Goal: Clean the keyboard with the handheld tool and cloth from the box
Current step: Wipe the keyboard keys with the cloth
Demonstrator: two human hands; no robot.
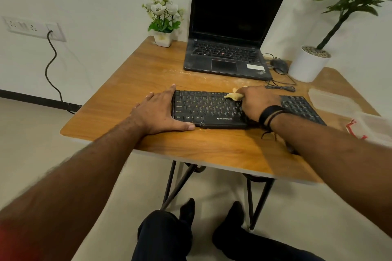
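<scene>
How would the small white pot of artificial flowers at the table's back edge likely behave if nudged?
The small white pot of artificial flowers probably tips easily: the blooms rise well above a narrow base. It looks light. Standing near the wooden table edge, it could fall off.

Most of the cloth (233, 96) is hidden under the right hand (257, 103) fingers, only a bit pokes out past the fingertips. Keyboard (209, 109) middle covered by that wrist; box (373, 127) cut off at frame edge
</scene>
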